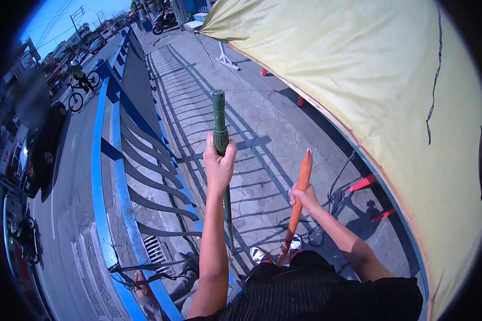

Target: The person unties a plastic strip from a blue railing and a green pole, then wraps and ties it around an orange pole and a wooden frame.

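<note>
My left hand (218, 160) is wrapped round a green pole (219, 115) near its ribbed collar; the pole stands roughly upright, its lower part running down behind my forearm. Lower and to the right, my right hand (302, 198) grips an orange pole (296, 216) below its pointed tip. The orange pole leans slightly, and its lower end is by my feet, between the shoes (260, 255). The two poles are apart. Black cord (144, 273) is tied round the blue railing at the lower left.
A blue metal railing (120, 176) runs along the left, with a road, a black car (43, 147) and a cyclist (81, 77) beyond. A yellow tarp (359, 69) slopes over the right side, with red legs (363, 183) beneath. Another person's hand (141, 283) is behind the railing.
</note>
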`<control>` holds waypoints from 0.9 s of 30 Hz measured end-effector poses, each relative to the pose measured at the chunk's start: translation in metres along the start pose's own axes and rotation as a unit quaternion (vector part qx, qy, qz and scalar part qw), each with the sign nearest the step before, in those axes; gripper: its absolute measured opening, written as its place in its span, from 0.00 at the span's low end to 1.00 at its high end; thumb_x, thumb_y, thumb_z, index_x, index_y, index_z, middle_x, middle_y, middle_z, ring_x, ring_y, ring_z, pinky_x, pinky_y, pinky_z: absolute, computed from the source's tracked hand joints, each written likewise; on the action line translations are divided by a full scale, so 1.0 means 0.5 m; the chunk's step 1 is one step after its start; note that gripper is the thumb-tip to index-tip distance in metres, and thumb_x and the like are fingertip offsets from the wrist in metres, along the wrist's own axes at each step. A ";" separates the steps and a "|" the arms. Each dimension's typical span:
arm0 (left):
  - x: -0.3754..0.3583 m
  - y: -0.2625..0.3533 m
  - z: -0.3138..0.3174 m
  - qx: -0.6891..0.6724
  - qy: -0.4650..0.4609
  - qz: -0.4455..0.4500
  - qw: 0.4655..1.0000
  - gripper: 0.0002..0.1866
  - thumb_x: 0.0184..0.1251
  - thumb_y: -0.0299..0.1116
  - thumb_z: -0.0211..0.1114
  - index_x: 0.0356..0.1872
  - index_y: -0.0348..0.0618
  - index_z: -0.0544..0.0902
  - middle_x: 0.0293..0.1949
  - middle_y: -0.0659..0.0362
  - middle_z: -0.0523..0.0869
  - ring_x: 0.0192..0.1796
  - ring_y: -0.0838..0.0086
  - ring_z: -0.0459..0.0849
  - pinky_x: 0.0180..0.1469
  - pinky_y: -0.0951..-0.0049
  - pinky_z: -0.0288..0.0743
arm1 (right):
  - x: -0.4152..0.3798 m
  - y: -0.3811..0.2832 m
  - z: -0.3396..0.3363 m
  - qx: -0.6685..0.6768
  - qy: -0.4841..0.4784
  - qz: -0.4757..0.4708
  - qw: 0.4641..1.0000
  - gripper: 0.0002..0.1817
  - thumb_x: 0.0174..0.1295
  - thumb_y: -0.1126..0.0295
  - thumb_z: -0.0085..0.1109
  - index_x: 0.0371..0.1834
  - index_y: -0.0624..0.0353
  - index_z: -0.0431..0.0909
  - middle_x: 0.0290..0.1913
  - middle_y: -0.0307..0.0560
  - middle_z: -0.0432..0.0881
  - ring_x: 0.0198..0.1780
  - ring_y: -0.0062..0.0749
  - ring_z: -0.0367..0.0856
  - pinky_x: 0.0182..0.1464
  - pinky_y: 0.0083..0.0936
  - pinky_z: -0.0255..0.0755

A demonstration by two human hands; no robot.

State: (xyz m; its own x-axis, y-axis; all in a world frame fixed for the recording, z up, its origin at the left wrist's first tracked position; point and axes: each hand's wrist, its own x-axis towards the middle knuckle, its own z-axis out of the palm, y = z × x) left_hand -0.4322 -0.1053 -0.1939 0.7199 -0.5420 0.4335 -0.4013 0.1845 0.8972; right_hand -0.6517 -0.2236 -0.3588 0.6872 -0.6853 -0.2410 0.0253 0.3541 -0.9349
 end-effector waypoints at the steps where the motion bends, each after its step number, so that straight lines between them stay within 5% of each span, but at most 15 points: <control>1: -0.011 0.016 0.008 0.033 0.017 0.004 0.999 0.07 0.61 0.28 0.60 0.34 0.39 0.70 0.20 0.62 0.72 0.23 0.80 0.68 0.27 0.74 0.66 | 0.006 -0.123 0.003 0.018 -0.022 -0.014 1.000 0.09 0.54 0.70 0.65 0.31 0.61 0.74 0.20 0.40 0.76 0.19 0.22 0.75 0.24 0.22 0.71; 3: -0.028 0.032 0.028 0.066 0.049 0.022 0.996 0.07 0.59 0.27 0.60 0.32 0.39 0.70 0.17 0.61 0.70 0.21 0.79 0.67 0.26 0.73 0.65 | 0.012 -0.299 -0.012 0.108 -0.027 -0.106 0.988 0.13 0.54 0.68 0.68 0.35 0.61 0.74 0.25 0.40 0.78 0.25 0.22 0.78 0.28 0.22 0.72; 4: -0.035 0.037 0.036 0.068 0.054 0.024 0.996 0.07 0.58 0.27 0.60 0.33 0.39 0.70 0.17 0.61 0.70 0.21 0.80 0.67 0.26 0.73 0.65 | 0.015 -0.281 -0.037 0.107 -0.026 -0.108 0.988 0.13 0.54 0.68 0.68 0.35 0.61 0.74 0.25 0.40 0.78 0.25 0.22 0.78 0.28 0.22 0.72; 7: -0.046 0.033 0.056 0.069 0.064 0.035 0.995 0.06 0.57 0.26 0.59 0.33 0.38 0.71 0.17 0.62 0.71 0.21 0.81 0.67 0.25 0.74 0.64 | 0.057 -0.060 -0.121 -0.045 0.008 -0.129 0.991 0.09 0.54 0.71 0.67 0.31 0.61 0.75 0.26 0.39 0.79 0.26 0.24 0.79 0.30 0.22 0.73; 9: -0.051 0.030 0.074 0.041 0.051 0.029 0.997 0.06 0.57 0.26 0.59 0.33 0.39 0.72 0.17 0.63 0.72 0.20 0.83 0.68 0.24 0.76 0.63 | 0.082 0.083 -0.166 0.025 0.148 -0.093 0.984 0.07 0.54 0.73 0.65 0.27 0.61 0.75 0.22 0.39 0.77 0.22 0.23 0.77 0.27 0.21 0.71; 11: -0.065 0.041 0.088 0.041 0.044 0.019 0.998 0.04 0.58 0.26 0.57 0.33 0.40 0.71 0.19 0.64 0.72 0.21 0.84 0.68 0.23 0.79 0.63 | 0.091 0.056 -0.173 0.016 0.127 -0.107 0.986 0.06 0.53 0.74 0.64 0.26 0.61 0.75 0.21 0.39 0.77 0.21 0.23 0.76 0.26 0.21 0.70; 14: -0.078 0.045 0.114 0.030 0.037 0.005 0.999 0.03 0.61 0.25 0.56 0.33 0.41 0.71 0.21 0.65 0.71 0.20 0.85 0.68 0.21 0.82 0.62 | 0.097 -0.195 -0.130 -0.041 0.083 -0.171 0.981 0.09 0.55 0.70 0.66 0.26 0.61 0.74 0.21 0.38 0.76 0.21 0.19 0.75 0.24 0.19 0.68; 18: -0.091 0.040 0.149 0.040 0.034 -0.006 0.999 0.03 0.61 0.24 0.56 0.34 0.41 0.71 0.21 0.67 0.69 0.20 0.86 0.66 0.21 0.82 0.60 | 0.072 -0.526 -0.096 0.047 0.024 -0.395 0.917 0.15 0.58 0.66 0.68 0.40 0.66 0.75 0.28 0.40 0.78 0.31 0.20 0.79 0.32 0.18 0.72; 20: -0.084 0.032 0.165 0.040 0.026 -0.010 0.999 0.06 0.58 0.27 0.60 0.33 0.40 0.72 0.18 0.66 0.69 0.22 0.85 0.67 0.24 0.77 0.62 | 0.128 -0.417 -0.168 -0.007 0.023 -0.387 0.922 0.16 0.60 0.64 0.67 0.41 0.66 0.75 0.28 0.40 0.77 0.34 0.19 0.79 0.34 0.18 0.72; 22: -0.078 0.021 0.179 0.036 0.019 -0.009 0.999 0.07 0.58 0.28 0.61 0.33 0.40 0.72 0.19 0.66 0.69 0.23 0.84 0.67 0.25 0.77 0.62 | 0.170 -0.241 -0.233 -0.150 0.152 -0.323 0.922 0.16 0.61 0.62 0.66 0.40 0.65 0.75 0.26 0.39 0.77 0.29 0.19 0.78 0.31 0.18 0.72; 25: -0.073 0.018 0.189 0.004 -0.016 -0.030 0.999 0.07 0.59 0.29 0.61 0.33 0.41 0.72 0.19 0.66 0.70 0.23 0.84 0.67 0.25 0.77 0.62 | 0.126 -0.220 -0.238 -0.137 0.133 -0.259 0.947 0.15 0.63 0.61 0.63 0.37 0.63 0.75 0.23 0.37 0.75 0.22 0.17 0.74 0.25 0.17 0.70; 27: -0.075 0.021 0.196 0.000 -0.026 -0.026 0.999 0.07 0.59 0.29 0.61 0.33 0.41 0.71 0.19 0.67 0.69 0.23 0.84 0.66 0.25 0.78 0.62 | 0.126 -0.314 -0.209 -0.081 0.110 -0.305 0.942 0.15 0.65 0.59 0.62 0.35 0.61 0.73 0.21 0.35 0.73 0.18 0.16 0.71 0.21 0.16 0.67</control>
State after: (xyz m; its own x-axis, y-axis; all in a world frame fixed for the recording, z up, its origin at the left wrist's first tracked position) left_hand -0.5189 -0.1636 -0.2090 0.7090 -0.5935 0.3809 -0.3637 0.1549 0.9185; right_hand -0.6883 -0.3890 -0.2546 0.4122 -0.8518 0.3234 0.2437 -0.2389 -0.9400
